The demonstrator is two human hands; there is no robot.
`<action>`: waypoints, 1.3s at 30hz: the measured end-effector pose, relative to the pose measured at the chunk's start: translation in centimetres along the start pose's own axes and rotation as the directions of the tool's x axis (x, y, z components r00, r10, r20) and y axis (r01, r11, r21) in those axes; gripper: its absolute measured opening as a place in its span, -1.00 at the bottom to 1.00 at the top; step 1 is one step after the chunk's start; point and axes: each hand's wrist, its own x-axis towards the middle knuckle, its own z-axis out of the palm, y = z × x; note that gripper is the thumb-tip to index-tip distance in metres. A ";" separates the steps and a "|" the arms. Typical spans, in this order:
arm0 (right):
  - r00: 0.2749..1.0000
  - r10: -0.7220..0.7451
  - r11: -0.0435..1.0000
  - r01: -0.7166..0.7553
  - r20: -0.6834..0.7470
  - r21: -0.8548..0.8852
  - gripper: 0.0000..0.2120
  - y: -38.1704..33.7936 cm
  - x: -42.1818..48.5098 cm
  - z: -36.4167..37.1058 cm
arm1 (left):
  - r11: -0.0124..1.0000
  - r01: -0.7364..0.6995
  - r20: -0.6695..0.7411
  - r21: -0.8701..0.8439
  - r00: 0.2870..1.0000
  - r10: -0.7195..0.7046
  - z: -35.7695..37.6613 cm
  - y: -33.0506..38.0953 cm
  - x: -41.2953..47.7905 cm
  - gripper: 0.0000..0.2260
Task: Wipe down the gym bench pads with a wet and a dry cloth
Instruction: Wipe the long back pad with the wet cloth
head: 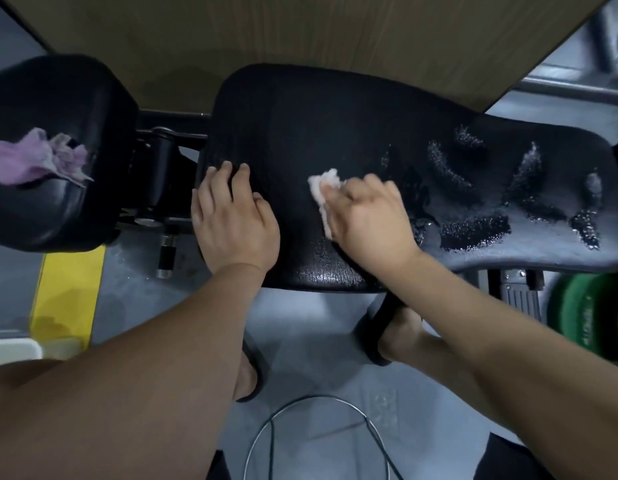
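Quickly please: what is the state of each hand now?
Left hand: open, resting flat on the bench pad.
Right hand: closed, gripping the white cloth against the pad.

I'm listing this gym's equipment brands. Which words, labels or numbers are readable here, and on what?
No text here can be read.
On the green weight plate: pale lettering, too blurred to read.
On the floor: faint marks, unreadable.
On the bench pad, white cloth and purple cloth: no label visible.
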 end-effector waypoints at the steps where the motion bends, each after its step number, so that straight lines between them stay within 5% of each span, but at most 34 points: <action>1: 0.996 0.089 0.996 -0.089 -0.007 -0.009 -0.76 -0.5 0.1 0.1 | 1.000 0.001 -0.002 -0.004 1.000 -0.001 -0.1 -0.1 0.0 -0.58; 3: 0.987 0.161 0.987 -0.161 0.001 0.017 -0.78 -2.6 -1.1 0.0 | 1.000 0.000 0.001 -0.009 1.000 0.000 -0.2 -0.1 0.0 -0.57; 9: 0.998 0.053 0.991 -0.058 0.039 0.120 -0.66 -6.1 -7.7 -1.8 | 0.999 -0.015 0.010 -0.035 1.000 0.015 -0.5 -0.1 0.0 -0.55; 15: 0.896 0.445 0.895 -0.445 0.006 0.036 -0.67 -5.6 -10.0 -2.1 | 1.000 -0.025 0.017 -0.010 1.000 0.025 -0.6 -0.1 -0.2 -0.54; 22: 0.939 0.341 0.925 -0.343 0.042 0.163 -0.59 -8.1 -9.3 -2.2 | 0.999 -0.035 0.022 -0.014 0.999 0.036 -0.8 0.0 -0.2 -0.56; 26: 0.869 0.488 0.863 -0.495 0.083 0.106 -0.70 -4.3 -10.8 -3.1 | 0.999 -0.047 0.037 -0.015 0.998 0.048 -1.1 0.3 -0.3 -0.56; 29: 0.780 0.603 0.762 -0.625 0.170 0.166 -0.60 -3.1 -11.7 -3.6 | 0.994 -0.107 0.050 -0.021 0.993 0.108 -1.2 0.3 -0.6 -0.58; 32: 0.824 0.520 0.783 -0.565 0.225 0.260 -0.37 -3.6 -12.5 -4.1 | 0.961 -0.258 0.061 -0.096 0.962 0.264 -1.2 2.0 -1.5 -0.60; 34: 0.828 0.507 0.766 -0.561 0.241 0.314 -0.39 -3.7 -12.9 -4.3 | 0.924 -0.340 0.097 -0.177 0.928 0.360 -1.0 3.9 -2.5 -0.60; 37: 0.726 0.661 0.610 -0.667 0.190 0.427 -0.64 -3.0 -13.7 -4.4 | 0.894 -0.423 0.160 -0.146 0.882 0.443 0.1 5.4 -3.7 -0.59; 39: 0.518 0.833 0.352 -0.768 0.195 0.535 -0.71 -2.5 -14.9 -4.4 | 0.895 -0.439 0.162 -0.078 0.880 0.446 0.5 5.4 -4.1 -0.58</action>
